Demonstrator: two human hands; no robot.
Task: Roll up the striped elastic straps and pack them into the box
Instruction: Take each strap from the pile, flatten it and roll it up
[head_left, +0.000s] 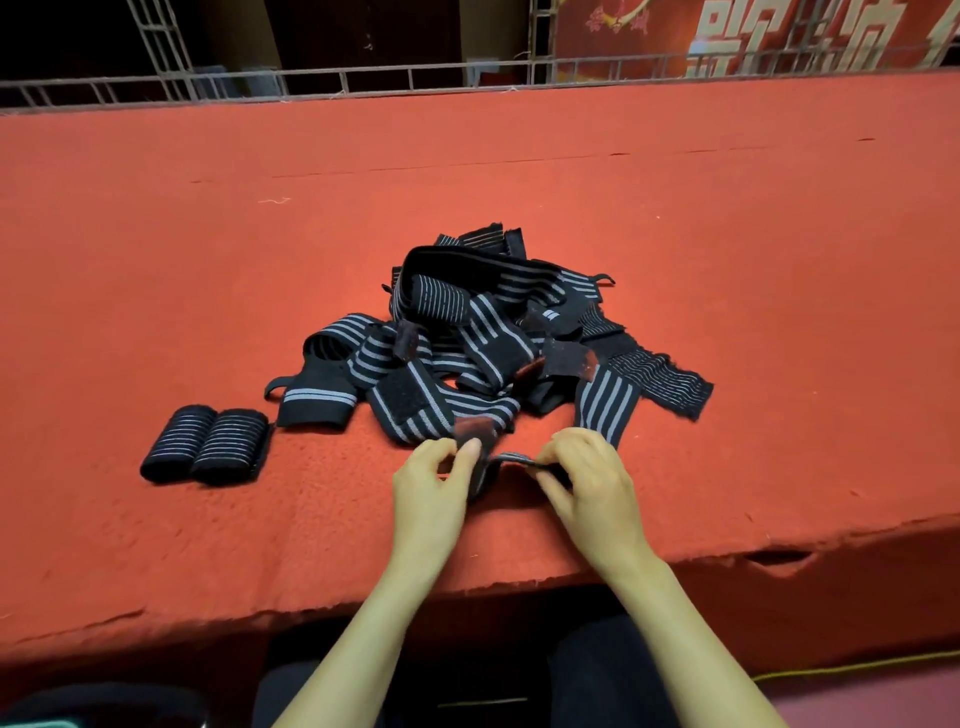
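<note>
A tangled pile of black elastic straps with grey stripes (483, 332) lies in the middle of the red felt table (519, 171). Two rolled-up straps (208, 444) lie side by side to the left of the pile. At the near edge of the pile, my left hand (431, 483) pinches one end of a strap (506, 460) between thumb and fingers. My right hand (592, 480) pinches the same strap a little to the right. The strap runs up from my right hand into the pile. No box is in view.
The table's front edge (467, 592) runs just below my hands, with a torn notch at the right. A metal railing (415, 78) lines the far edge, and a red banner hangs behind it. My dark-trousered legs show under the table.
</note>
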